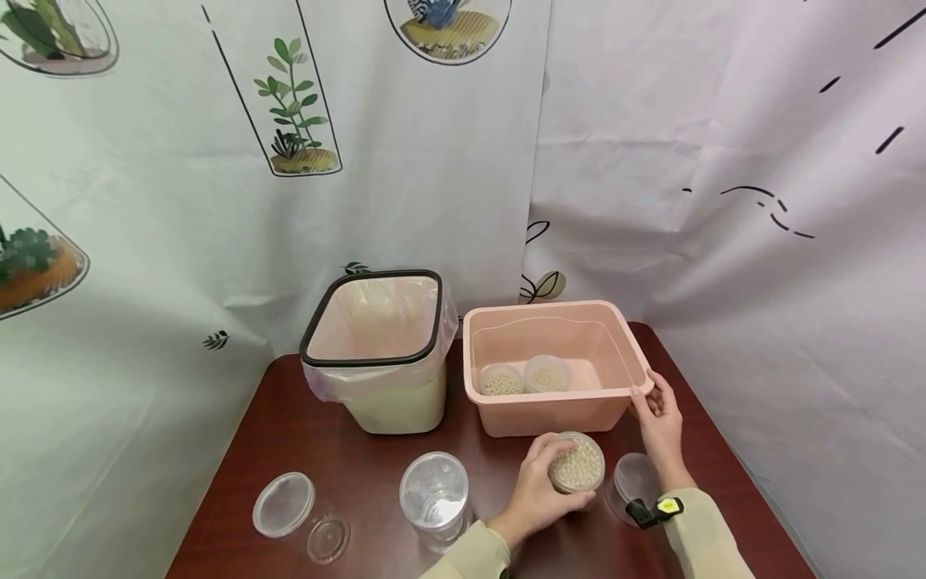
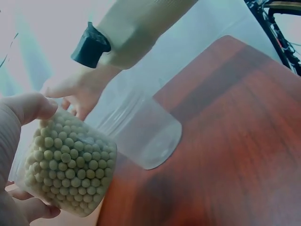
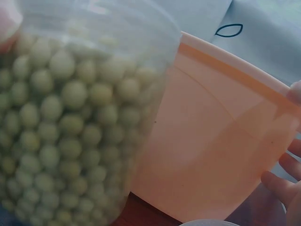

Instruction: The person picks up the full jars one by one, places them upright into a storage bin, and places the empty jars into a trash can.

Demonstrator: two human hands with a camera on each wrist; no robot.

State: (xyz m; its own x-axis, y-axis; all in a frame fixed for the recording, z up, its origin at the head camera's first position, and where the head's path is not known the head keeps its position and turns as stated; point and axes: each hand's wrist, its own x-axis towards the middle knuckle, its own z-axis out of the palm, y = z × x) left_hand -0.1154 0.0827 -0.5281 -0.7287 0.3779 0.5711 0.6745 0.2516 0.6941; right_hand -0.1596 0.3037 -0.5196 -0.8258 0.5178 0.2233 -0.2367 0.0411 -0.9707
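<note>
My left hand [image 1: 538, 490] grips a clear plastic jar [image 1: 577, 466] full of small round pale-yellow balls, like dried peas, in front of the pink bin. In the left wrist view the fingers and thumb wrap the jar [image 2: 73, 165] from the left. My right hand [image 1: 660, 418] holds the front right corner of the pink plastic bin [image 1: 557, 414], thumb and fingers at its rim. Inside the bin, against its front wall, two tubs [image 1: 501, 382] of similar balls stand side by side. Below the right wrist is an empty clear jar [image 1: 637, 486].
Left of the bin stands a cream waste bin [image 1: 398, 402] with a black rim and a clear liner. A tall clear jar [image 1: 434, 494] stands at the front middle. Two clear round lids [image 1: 284, 504] lie at the left on the dark red table [image 1: 239, 450]. A printed white curtain hangs behind.
</note>
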